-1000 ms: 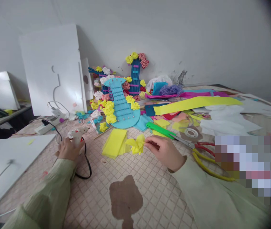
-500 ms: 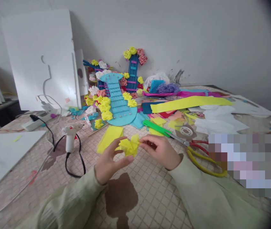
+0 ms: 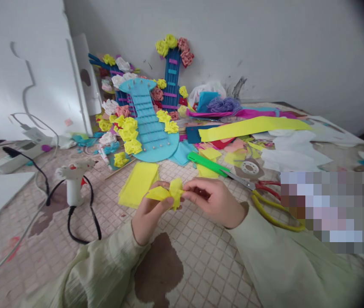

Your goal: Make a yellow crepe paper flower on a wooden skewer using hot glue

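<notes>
Beige lattice-patterned tabletop point(image 3: 214, 261) surrounds a gathered yellow paper piece point(image 3: 176, 192)

Behind the clutter rises a plain grey wall point(image 3: 274, 51). The yellow piece is in both hands, just right of a stack of flat yellow paper sheets point(image 3: 137, 186). The left hand point(image 3: 150, 214) pinches it narrowly between thumb and fingers; the right hand point(image 3: 215, 203) grips its right edge in closed fingertips. A white glue gun with a black cord point(image 3: 74, 184) stands well left. Steel scissors with red and yellow handles point(image 3: 249, 185) lie close beyond the right wrist, limiting movement there. Open room lies nearer, between the forearms, around a brown patch point(image 3: 161, 269).
</notes>
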Demonstrator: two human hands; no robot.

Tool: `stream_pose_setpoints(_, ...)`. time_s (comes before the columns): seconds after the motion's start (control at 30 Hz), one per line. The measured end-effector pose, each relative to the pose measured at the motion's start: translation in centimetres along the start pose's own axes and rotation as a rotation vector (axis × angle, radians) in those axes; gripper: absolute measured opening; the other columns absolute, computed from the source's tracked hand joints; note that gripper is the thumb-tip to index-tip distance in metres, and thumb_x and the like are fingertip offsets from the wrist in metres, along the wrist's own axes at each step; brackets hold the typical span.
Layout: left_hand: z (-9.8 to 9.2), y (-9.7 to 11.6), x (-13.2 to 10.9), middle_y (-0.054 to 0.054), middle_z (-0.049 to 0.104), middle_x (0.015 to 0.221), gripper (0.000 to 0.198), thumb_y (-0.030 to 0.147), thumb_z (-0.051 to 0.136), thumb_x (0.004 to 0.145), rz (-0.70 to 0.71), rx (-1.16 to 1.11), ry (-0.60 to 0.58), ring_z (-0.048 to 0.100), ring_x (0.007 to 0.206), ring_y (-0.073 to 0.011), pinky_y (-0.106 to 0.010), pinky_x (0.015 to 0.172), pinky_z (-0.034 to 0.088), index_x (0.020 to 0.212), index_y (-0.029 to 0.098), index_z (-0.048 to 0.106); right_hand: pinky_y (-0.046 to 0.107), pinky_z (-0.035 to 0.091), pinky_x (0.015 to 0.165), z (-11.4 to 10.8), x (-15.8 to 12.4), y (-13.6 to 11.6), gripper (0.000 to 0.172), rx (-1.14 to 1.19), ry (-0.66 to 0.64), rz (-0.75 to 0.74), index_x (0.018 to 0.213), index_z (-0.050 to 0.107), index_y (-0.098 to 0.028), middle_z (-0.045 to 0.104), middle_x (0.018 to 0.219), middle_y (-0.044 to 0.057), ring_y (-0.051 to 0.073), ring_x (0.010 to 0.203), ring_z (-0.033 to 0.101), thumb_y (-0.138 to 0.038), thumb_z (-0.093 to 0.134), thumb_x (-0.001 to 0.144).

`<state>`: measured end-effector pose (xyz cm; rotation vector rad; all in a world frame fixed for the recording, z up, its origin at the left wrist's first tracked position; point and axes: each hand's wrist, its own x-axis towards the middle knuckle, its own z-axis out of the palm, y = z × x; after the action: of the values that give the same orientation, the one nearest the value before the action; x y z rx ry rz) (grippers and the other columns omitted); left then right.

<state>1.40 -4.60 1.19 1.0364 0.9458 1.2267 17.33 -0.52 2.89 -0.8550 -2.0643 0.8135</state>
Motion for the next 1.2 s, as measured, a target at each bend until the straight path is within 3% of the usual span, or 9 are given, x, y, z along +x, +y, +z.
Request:
stream_pose_setpoints(0.17, -0.5, 0.0, -0.3, -0.002, 0.06, 0.079, 0.014, 0.023, 0.055, 0.072, -0.032, -0.043, -0.033, 0.059, 0.077, -0.0178, -0.033, 0.068, 0.047, 0.083, 0.018, 0.049, 0.02, 0.042, 0.054, 0.2, -0.1, 0.1, 0.006, -0.01, -0.022, -0.007, 0.078, 0.059, -0.016, 0.063, 0.072, 0.001, 0.009, 0.061, 0.054, -0.019, 0.054, 0.077)
stream_pose_setpoints(0.43, -1.2, -0.1, -0.5, -0.001, 0.062, 0.069, 0.02, 0.023, 0.059, 0.066, -0.091, -0.059, -0.064, 0.056, 0.059, -0.0147, -0.031, 0.06, 0.045, 0.079, 0.018, 0.045, 0.02, 0.043, 0.057, 0.6, -0.3, 0.1, 0.009, -0.008, -0.029, -0.042, 0.079, 0.058, -0.016, 0.061, 0.073, 0.001, 0.009, 0.065, 0.055, -0.02, 0.05, 0.08)
stream_pose_setpoints(0.93, -0.8, 0.3, -0.6, -0.001, 0.065, 0.071, 0.022, 0.021, 0.066, 0.063, -0.106, -0.167, 0.058, 0.062, 0.068, -0.0183, -0.028, 0.056, 0.049, 0.08, 0.018, 0.053, 0.021, 0.038, 0.052, 1.2, -0.4, -0.2, 0.005, -0.04, 0.047, -0.047, 0.077, 0.059, -0.012, 0.057, 0.069, 0.002, 0.008, 0.057, 0.047, -0.014, 0.054, 0.076)
stream_pose_setpoints(1.2, -1.1, 0.2, -0.7, 0.0, 0.065, 0.073, 0.018, 0.019, 0.064, 0.066, -0.076, -0.151, 0.026, 0.062, 0.065, -0.0149, -0.027, 0.061, 0.048, 0.08, 0.018, 0.054, 0.02, 0.036, 0.051, 1.4, -0.6, -0.2, 0.008, 0.009, 0.092, -0.077, 0.067, 0.054, -0.012, 0.054, 0.068, 0.002, 0.007, 0.057, 0.045, -0.012, 0.056, 0.074)
